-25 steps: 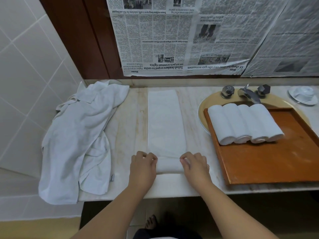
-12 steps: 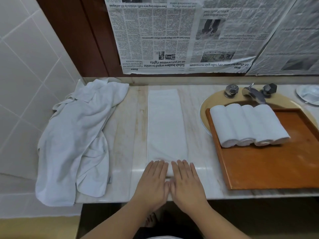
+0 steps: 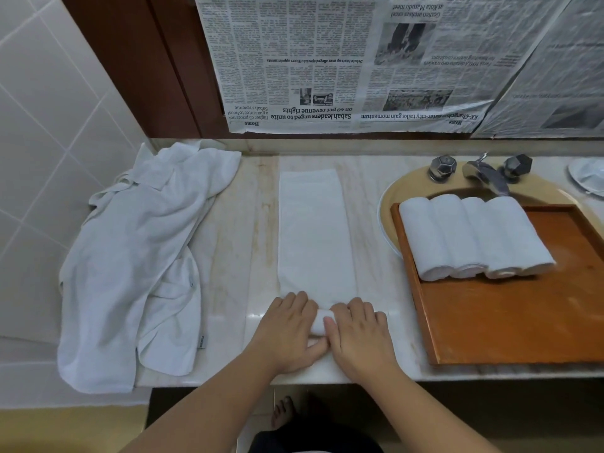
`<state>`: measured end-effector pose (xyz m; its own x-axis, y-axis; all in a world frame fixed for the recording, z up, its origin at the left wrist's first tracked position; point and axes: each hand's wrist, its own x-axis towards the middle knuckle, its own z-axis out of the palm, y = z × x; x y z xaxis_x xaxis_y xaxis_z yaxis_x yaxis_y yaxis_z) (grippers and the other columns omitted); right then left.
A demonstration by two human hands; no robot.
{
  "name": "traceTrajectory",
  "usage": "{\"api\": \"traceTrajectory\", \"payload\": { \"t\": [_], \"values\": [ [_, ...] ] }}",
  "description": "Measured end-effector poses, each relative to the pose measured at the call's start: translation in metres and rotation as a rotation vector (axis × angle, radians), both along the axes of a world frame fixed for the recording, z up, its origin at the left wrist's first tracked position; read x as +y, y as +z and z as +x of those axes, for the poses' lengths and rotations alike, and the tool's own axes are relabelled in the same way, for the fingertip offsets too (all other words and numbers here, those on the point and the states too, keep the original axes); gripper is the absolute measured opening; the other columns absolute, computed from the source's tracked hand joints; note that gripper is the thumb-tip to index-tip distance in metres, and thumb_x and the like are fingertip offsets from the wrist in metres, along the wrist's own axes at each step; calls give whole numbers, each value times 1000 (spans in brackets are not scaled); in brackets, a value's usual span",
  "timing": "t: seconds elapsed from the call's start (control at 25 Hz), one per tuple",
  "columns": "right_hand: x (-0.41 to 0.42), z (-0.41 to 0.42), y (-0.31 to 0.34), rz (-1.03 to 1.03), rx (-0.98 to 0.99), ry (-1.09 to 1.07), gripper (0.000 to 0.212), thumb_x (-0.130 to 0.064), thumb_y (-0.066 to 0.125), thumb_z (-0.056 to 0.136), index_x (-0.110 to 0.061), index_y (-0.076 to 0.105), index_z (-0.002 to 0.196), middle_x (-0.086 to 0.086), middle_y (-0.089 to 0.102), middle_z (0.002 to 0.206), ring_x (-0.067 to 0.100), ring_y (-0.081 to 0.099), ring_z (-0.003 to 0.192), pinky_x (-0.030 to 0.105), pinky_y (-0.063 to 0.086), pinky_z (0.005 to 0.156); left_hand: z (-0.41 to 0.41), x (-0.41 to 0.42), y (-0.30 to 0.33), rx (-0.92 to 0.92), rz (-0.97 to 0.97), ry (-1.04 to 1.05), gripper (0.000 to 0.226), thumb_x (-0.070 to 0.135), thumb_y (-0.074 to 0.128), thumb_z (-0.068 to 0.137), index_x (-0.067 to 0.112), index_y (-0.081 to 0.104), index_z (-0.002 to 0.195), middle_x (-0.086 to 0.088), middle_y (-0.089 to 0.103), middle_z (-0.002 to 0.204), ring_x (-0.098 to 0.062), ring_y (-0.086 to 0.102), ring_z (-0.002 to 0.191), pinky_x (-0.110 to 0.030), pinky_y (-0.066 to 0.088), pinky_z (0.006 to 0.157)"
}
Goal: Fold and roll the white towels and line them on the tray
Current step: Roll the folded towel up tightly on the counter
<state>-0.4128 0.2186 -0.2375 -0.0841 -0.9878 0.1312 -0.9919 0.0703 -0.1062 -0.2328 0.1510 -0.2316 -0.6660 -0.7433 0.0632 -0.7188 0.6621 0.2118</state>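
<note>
Both hands, left hand (image 3: 287, 328) and right hand (image 3: 358, 333), curl over the rolled near end of the folded towel (image 3: 315, 233) on the counter (image 3: 235, 256).

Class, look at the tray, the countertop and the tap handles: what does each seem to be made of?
Tray: probably wood, orange-brown varnished finish with faint grain. Countertop: looks like polished marble or similar stone, pale veining and a glossy reflection. Tap handles: apparently chromed metal, faceted and shiny.

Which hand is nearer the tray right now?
Right. The right hand rests on the roll's right end, beside the tray; the left hand is on the roll's left end, farther off.
</note>
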Motion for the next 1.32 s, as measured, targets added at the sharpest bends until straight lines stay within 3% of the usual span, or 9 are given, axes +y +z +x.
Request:
{"api": "traceTrajectory", "payload": {
  "t": [0.16, 0.4, 0.52, 0.6, 0.72, 0.92, 1.08, 1.2, 1.32],
  "values": [
    [-19, -4, -1, -52, 0, -72, 39, -45, 38, 103, -16, 62, 90, 2, 52, 82, 26, 51, 72, 40, 38, 66, 1, -14, 2, 45, 72, 17, 40, 47, 30, 108, 17, 55, 115, 3, 54, 105, -20, 49, 91, -38, 42, 87],
    [-36, -8, -1, -54, -62, -135, 36, -40, 42, 97, -15, 58, 77, 4, 48, 81, 28, 48, 74, 40, 39, 63, -6, -11, -15, 177, -203, 100, 23, 31, 53, 105, 14, 61, 91, -3, 54, 93, -24, 50, 80, -40, 49, 75],
    [-43, -9, 0, 25, -110, -156, 36, -39, 40, 94, -18, 58, 72, -1, 48, 77, 26, 49, 73, 39, 38, 63, 0, -2, -28, 203, -292, 78, 32, 39, 59, 104, 9, 73, 104, -6, 65, 94, -26, 62, 83, -42, 55, 77],
    [-46, -13, 2, 107, -160, -186, 35, -38, 39, 93, -20, 55, 69, -4, 46, 75, 25, 49, 74, 39, 37, 65, 12, 4, -35, 205, -213, 14, 44, 44, 61, 104, 6, 71, 124, -9, 70, 114, -27, 65, 102, -43, 56, 92],
    [-54, -18, 12, 275, -223, -202, 32, -39, 40, 96, -23, 51, 71, -7, 49, 78, 22, 49, 82, 40, 38, 76, 22, -2, -23, 255, 64, 47, 51, 53, 54, 103, 16, 65, 136, 0, 68, 123, -20, 62, 111, -38, 54, 97],
    [-64, -30, 26, 314, -446, -315, 28, -46, 46, 100, -24, 45, 82, -6, 59, 74, 17, 57, 74, 39, 40, 85, 17, -18, 12, 439, 579, 369, 27, 64, 63, 93, 43, 62, 110, 20, 63, 99, 2, 58, 97, -19, 44, 85],
    [-53, -32, 15, 66, -532, -212, 40, -55, 55, 98, -21, 58, 78, -9, 53, 84, 15, 52, 87, 30, 48, 74, 9, -14, 7, 568, 590, 544, 27, 60, 70, 90, 43, 70, 111, 18, 52, 107, -1, 54, 107, -18, 39, 93],
    [-28, -42, 0, -8, -551, -34, 41, -59, 58, 94, -23, 73, 105, -12, 57, 107, 7, 51, 102, 25, 46, 87, 7, -13, 4, 533, 547, 604, 33, 65, 65, 90, 44, 71, 115, 20, 57, 107, -7, 52, 111, -22, 39, 94],
    [-17, -55, -3, 89, -508, 75, 54, -66, 53, 94, -28, 66, 129, -19, 55, 120, 2, 46, 111, 27, 41, 98, 6, -11, 7, 567, 503, 647, 30, 67, 66, 88, 46, 63, 109, 19, 62, 102, -4, 52, 106, -22, 41, 87]
  ]
}}
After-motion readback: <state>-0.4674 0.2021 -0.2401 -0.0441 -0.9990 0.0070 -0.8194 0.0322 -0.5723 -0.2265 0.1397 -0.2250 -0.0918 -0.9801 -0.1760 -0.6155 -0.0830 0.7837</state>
